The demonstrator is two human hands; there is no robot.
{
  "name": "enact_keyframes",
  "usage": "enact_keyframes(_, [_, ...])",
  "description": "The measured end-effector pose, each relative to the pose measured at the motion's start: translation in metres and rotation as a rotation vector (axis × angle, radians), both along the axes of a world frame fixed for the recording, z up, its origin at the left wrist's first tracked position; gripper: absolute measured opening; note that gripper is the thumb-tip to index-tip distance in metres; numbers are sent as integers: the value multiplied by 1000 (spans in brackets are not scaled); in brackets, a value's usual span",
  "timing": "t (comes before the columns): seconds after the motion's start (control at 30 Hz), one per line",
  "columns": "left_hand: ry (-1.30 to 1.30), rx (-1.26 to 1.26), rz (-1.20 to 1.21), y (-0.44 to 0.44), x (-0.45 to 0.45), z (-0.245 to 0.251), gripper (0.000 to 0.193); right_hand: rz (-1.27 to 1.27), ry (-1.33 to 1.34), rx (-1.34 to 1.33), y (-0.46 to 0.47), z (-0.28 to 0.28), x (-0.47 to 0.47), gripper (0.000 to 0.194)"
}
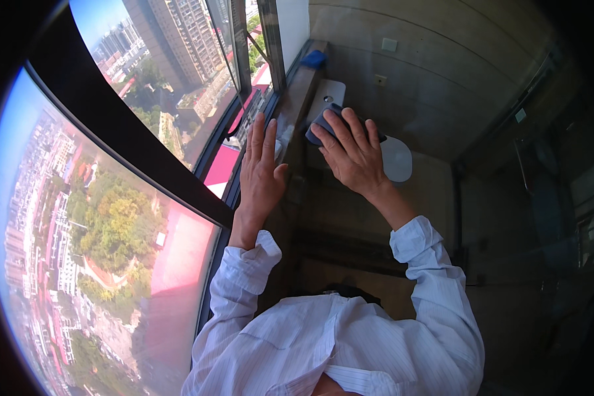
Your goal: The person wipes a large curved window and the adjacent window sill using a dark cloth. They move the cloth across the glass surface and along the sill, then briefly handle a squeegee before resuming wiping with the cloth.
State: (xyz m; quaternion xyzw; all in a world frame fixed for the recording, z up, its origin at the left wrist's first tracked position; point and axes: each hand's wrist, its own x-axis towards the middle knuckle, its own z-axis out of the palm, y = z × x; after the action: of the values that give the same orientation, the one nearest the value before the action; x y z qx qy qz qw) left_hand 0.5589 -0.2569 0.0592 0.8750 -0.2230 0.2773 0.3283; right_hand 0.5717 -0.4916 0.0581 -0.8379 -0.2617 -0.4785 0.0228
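Note:
My right hand (354, 156) is laid over a dark grey-blue folded cloth or pad (321, 126), with its fingers spread across the top. My left hand (262, 171) is flat and raised beside the window frame (231, 193), palm facing away and holding nothing. Faint reflections and haze in front of the hands look like a glass pane, though its surface is hard to make out. Past my right hand is a white toilet, its tank top (337, 89) bearing a round flush button, its rounded lid or seat (397, 159) lower down.
A blue item, perhaps a cloth (314, 59), lies at the far end of the window ledge (297, 106). One window sash (272, 44) appears swung outward over a high drop to buildings and trees. A tiled wall (425, 74) with socket plates stands beyond the toilet.

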Motion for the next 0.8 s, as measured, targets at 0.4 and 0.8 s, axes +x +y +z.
enact_keyframes(0.4, [9,54,16,2,0,-6,114,-16,33,-405,-45,-82,-16,46])
enact_keyframes(0.8, [52,53,20,-10,1,-8,114,-44,-138,-42,-2,28,15,43])
